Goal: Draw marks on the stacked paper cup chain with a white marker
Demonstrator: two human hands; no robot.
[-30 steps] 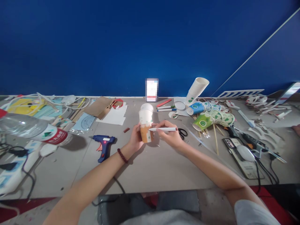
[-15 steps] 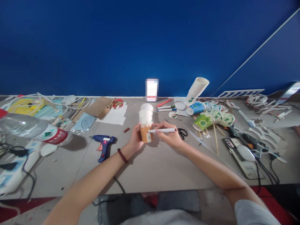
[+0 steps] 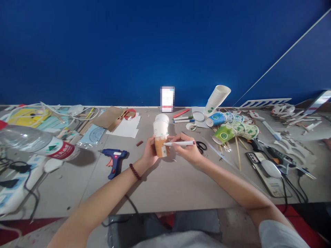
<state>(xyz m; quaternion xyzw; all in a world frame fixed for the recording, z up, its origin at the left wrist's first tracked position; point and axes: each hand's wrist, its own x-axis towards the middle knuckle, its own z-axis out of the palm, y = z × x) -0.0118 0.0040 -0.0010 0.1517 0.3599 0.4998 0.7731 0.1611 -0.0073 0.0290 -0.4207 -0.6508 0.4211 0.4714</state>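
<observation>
My left hand (image 3: pixel 150 151) is wrapped round the side of an orange-patterned paper cup (image 3: pixel 159 148), with white paper cups (image 3: pixel 160 126) joined to its far end. Between the thumb and fingers of my right hand (image 3: pixel 190 148) is a white marker (image 3: pixel 180 143) with a red end. Its tip points left and meets or nearly meets the orange cup's side; contact is too small to tell. A small brown-red piece (image 3: pixel 139 143) lies left of the cup. Black scissors (image 3: pixel 201 147) rest just beyond my right hand.
A blue glue gun (image 3: pixel 115 160) and a water bottle (image 3: pixel 49 144) lie to the left, near a power strip (image 3: pixel 23 182). Patterned cups (image 3: pixel 223 133), a tilted cup stack (image 3: pixel 217 98) and a phone (image 3: pixel 266 177) are to the right. Markers (image 3: pixel 183 119) lie behind.
</observation>
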